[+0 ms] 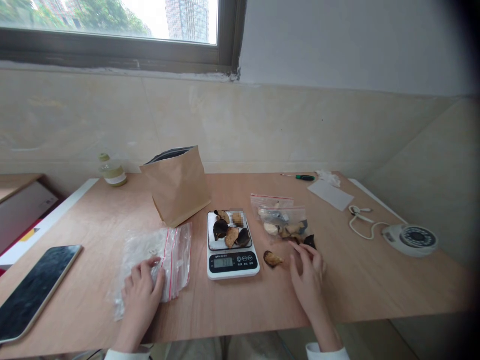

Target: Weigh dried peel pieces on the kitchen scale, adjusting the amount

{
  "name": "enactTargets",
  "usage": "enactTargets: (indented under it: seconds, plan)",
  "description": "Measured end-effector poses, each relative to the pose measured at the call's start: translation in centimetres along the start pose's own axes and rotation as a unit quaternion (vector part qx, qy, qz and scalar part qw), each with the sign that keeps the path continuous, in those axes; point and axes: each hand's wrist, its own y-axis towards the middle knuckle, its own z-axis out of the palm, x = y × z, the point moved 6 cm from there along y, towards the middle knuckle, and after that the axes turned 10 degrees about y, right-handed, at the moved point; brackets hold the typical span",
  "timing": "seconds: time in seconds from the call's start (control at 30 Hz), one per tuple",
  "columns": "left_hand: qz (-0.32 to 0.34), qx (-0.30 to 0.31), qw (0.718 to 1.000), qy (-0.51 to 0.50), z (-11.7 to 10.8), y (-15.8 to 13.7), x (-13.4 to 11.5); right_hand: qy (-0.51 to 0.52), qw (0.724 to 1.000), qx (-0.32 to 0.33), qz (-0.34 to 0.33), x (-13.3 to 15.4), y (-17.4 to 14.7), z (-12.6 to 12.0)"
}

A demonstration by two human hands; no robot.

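Observation:
My left hand (142, 290) rests on a stack of clear zip bags (176, 260) with red seal lines, its fingers loosely bent and the thumb apart. A white kitchen scale (234, 267) stands in the middle, with several dried brown slices with dark rims (231, 236) on its platform; its display digits are hard to read. Right of the scale lies a single dried slice (273, 259). My right hand (309, 272) is open over the table beside it, fingertips close to a dark dried piece (310, 241) and the filled zip bags (288, 222).
A brown paper pouch (180, 187) stands open behind the scale. A phone (37, 290) lies at the left, a bottle (113, 172) at the back left. At the right are a green-handled screwdriver (305, 177), a white paper (330, 195) and a white corded camera (410, 239).

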Motion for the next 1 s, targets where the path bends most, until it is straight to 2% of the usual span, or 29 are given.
enactTargets:
  seconds: [0.2, 0.3, 0.4, 0.5, 0.6, 0.67, 0.73, 0.8, 0.87, 1.0]
  plan:
    - [-0.001, -0.002, 1.0, -0.008, -0.2, -0.1, -0.1, -0.073, 0.997, -0.013, -0.004, -2.6, 1.3, -0.8]
    - [0.003, 0.0, 1.0, -0.011, -0.1, 0.0, 0.0, -0.069, 0.997, 0.027, 0.001, -3.8, 1.3, -0.5]
    - [0.002, -0.003, 1.0, -0.009, 0.0, 0.0, 0.1, -0.009, 0.997, 0.08, 0.007, -3.5, 1.6, 0.0]
    - [0.005, -0.004, 1.0, -0.003, 0.1, 0.0, 0.1, 0.054, 0.993, 0.102, 0.025, -0.7, 2.9, 0.0]
    - [0.006, -0.005, 1.0, 0.001, 0.2, 0.0, 0.1, 0.13, 0.985, 0.11, 0.033, 4.6, 4.6, 0.2]
    - [0.005, -0.004, 1.0, 0.003, 0.2, 0.1, 0.2, 0.193, 0.97, 0.145, 0.005, 8.9, 5.5, 1.1]
    - [0.004, -0.002, 1.0, 0.002, 0.2, 0.1, 0.2, 0.255, 0.946, 0.193, -0.058, 13.0, 5.6, 2.4]
    - [0.004, 0.0, 1.0, 0.0, 0.2, 0.1, 0.2, 0.281, 0.924, 0.238, -0.107, 15.8, 4.9, 3.9]
    - [0.006, 0.001, 1.0, -0.005, 0.1, 0.0, 0.2, 0.27, 0.919, 0.255, -0.131, 17.1, 4.1, 5.3]
    - [0.012, -0.013, 1.0, -0.006, -0.3, -0.4, -0.3, 0.192, 0.939, 0.244, -0.149, 17.2, 2.9, 7.3]
